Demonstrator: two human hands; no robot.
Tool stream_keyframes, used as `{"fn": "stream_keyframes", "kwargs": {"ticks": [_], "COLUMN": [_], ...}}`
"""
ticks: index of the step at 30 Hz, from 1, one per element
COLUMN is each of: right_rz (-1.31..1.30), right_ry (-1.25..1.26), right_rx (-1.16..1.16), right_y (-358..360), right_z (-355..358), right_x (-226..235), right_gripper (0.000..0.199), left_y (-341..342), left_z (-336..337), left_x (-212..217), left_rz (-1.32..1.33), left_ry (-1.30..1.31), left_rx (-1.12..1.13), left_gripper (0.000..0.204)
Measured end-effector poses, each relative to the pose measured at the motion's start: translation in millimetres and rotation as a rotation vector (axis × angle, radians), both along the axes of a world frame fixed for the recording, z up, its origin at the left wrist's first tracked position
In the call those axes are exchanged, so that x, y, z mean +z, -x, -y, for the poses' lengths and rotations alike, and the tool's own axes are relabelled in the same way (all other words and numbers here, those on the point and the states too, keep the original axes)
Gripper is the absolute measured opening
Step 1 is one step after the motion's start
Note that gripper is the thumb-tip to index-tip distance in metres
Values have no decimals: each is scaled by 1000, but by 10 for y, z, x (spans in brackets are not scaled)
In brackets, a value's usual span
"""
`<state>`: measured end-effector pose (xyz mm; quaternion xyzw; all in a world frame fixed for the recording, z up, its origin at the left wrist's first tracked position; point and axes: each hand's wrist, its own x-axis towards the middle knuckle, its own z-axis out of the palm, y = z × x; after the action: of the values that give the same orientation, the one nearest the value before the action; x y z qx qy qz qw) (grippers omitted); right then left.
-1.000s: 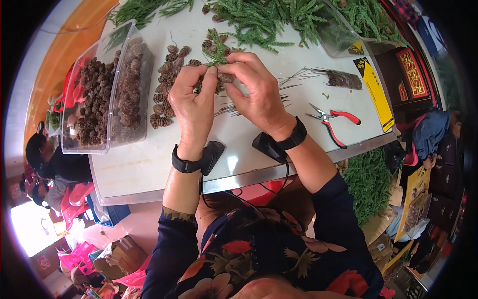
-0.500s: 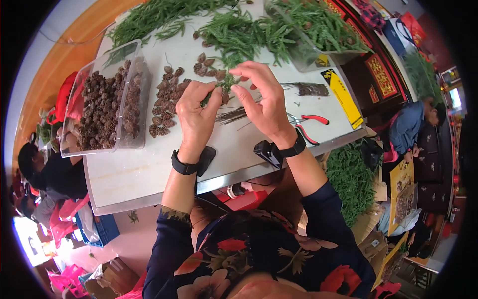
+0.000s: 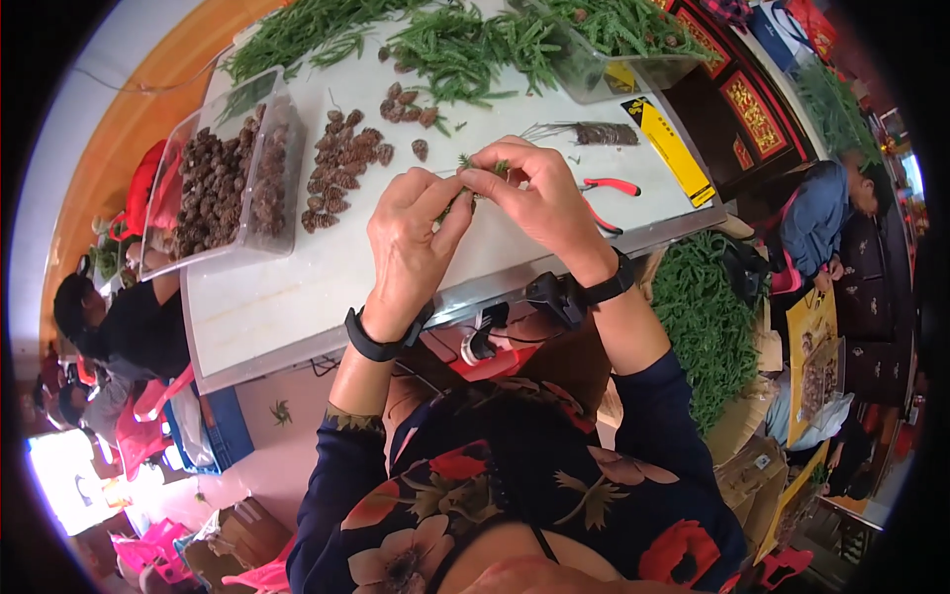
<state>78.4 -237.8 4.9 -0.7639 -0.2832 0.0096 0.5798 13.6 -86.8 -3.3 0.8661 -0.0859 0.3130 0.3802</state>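
both hands pinched tight above the white tabletop (image 3: 297, 297): left hand (image 3: 411, 243) and right hand (image 3: 539, 198) fingertips closed on one small green pine sprig with a brown cone (image 3: 473, 178), loose brown pine cones (image 3: 341, 168) just beyond.

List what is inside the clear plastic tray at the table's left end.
The clear tray holds heaps of brown pine cones in two compartments. Whatever lies beneath the top layer is covered.

White table (image 3: 297, 297). Clear tray (image 3: 223, 183) of pine cones at left; loose cones (image 3: 341, 168) beside it. Green sprigs (image 3: 455, 49) heaped along far edge. Red-handled pliers (image 3: 604, 198) near right edge, yellow package (image 3: 668, 148) beyond. More greenery (image 3: 708, 317) piled below the table, right.
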Motion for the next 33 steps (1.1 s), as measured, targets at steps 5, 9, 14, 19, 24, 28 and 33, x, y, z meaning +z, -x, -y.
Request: {"fn": "stream_keyframes", "kwargs": {"ticks": [5, 9, 14, 19, 24, 28, 33], "right_rz": [62, 29, -18, -327, -473, -491, 415], "right_ry": [-73, -89, -97, -182, -386, -325, 382], "right_rx": [-15, 5, 10, -19, 31, 51, -133], "right_y": [172, 295, 339, 369, 409, 424, 115], "right_z": [54, 150, 222, 270, 356, 414, 813], "right_x": [-146, -123, -180, -232, -348, -419, -498], "right_gripper": [12, 11, 11, 11, 13, 18, 39], "left_y": [134, 161, 189, 240, 253, 288, 388], "left_z": [36, 28, 141, 241, 241, 287, 209], "left_x": [-60, -155, -245, -196, -259, -281, -326], "left_rz": [-157, -370, -563, -544, -521, -503, -517], "left_ry": [119, 429, 792, 936, 816, 842, 820], "left_rx": [-90, -256, -310, -276, -174, -183, -200], "left_gripper": [10, 8, 10, 11, 10, 10, 10]}}
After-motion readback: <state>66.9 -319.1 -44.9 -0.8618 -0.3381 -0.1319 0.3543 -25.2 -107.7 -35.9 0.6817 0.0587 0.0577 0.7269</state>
